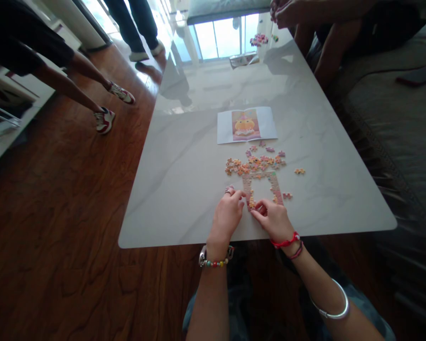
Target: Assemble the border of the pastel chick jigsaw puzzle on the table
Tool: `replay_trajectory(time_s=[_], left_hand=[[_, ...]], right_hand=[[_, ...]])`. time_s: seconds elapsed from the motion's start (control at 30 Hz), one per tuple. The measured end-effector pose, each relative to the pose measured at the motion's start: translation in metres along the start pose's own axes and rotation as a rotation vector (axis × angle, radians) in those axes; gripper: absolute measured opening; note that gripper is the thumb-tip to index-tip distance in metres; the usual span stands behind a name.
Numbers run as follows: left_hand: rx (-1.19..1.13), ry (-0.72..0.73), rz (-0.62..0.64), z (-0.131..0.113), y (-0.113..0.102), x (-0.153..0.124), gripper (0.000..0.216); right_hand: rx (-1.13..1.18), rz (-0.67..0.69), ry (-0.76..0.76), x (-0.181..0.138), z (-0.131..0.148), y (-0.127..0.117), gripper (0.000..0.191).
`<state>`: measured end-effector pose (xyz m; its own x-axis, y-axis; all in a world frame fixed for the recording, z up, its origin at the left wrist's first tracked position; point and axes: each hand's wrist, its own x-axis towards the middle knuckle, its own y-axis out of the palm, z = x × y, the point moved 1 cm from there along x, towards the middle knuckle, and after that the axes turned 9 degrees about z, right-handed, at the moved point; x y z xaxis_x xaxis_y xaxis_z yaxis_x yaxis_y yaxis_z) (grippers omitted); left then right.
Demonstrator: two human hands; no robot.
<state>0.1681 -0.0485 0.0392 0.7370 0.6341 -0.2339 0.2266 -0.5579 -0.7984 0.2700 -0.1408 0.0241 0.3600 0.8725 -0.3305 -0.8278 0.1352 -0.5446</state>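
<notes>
A partly joined jigsaw frame [266, 182] in pink and tan lies near the front edge of the white marble table [184, 170]. My left hand [227, 213] rests curled on the table, fingertips touching the frame's left strip. My right hand [274, 219] pinches the lower end of that same strip, fingers pressed together on the pieces. A heap of loose puzzle pieces [255, 163] lies just beyond the frame. Further back sits a printed reference picture [246, 124] of an orange figure.
Another person's hands [284, 12] work at the far end by a second small pile of pieces [258, 39]. A grey sofa [394, 109] runs along the right. Two people's legs and shoes [104, 119] stand on the wooden floor to the left.
</notes>
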Motion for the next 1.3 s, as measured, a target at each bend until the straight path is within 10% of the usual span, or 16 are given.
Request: replay_trajectory(time_s=[0.6,0.8,0.93,1.3], left_hand=[[0.044,0.133,-0.003,-0.003,-0.002,0.001,0.027],[0.051,0.146,-0.035,-0.005,0.0,0.003,0.023],[0.074,0.075,-0.06,-0.01,0.001,0.011,0.016],[0.029,-0.175,-0.105,-0.01,0.004,0.026,0.012]], right_hand=[[0.036,0.005,0.076,0.0,0.003,-0.01,0.019],[-0.203,-0.205,0.016,0.001,0.001,-0.013,0.022],[-0.335,-0.172,-0.136,0.0,0.007,-0.003,0.021],[-0.409,-0.111,0.05,0.016,0.021,0.003,0.012]])
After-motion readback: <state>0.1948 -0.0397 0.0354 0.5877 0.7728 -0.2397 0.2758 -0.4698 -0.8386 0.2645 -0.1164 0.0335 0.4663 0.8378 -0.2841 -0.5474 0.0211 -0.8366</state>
